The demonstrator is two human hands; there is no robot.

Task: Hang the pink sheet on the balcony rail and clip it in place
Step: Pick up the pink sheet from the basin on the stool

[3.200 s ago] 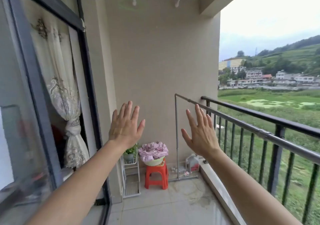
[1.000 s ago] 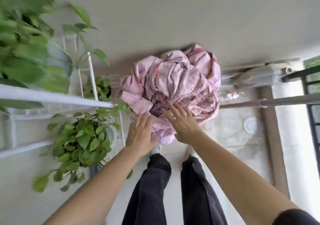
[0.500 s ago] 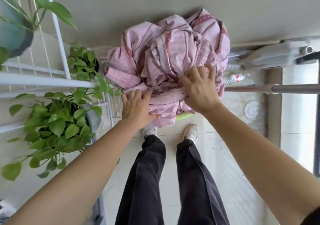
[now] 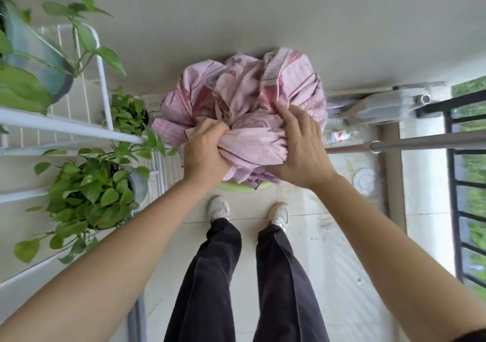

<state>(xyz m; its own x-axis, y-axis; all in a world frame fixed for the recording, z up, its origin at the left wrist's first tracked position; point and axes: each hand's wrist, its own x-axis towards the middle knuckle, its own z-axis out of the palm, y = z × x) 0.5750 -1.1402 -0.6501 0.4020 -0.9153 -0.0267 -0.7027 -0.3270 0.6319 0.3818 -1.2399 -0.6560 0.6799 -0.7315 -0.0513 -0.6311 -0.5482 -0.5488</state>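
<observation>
The pink sheet is a crumpled bundle with darker pink stripes, heaped in a green basin whose rim shows just below it. My left hand is closed around a fold at the bundle's near left. My right hand presses on the near right side, fingers curled into the cloth. The black balcony rail runs down the far right edge. No clips are visible.
A white wire plant rack with leafy green potted plants stands close on the left. A metal drying pole crosses at right, with bottles and a white jug by the wall. My legs and white shoes stand on the tiled floor.
I walked to the basin and bent over it. Both hands went from open in the air to gripping the pink sheet; the left hand has now closed on a fold.
</observation>
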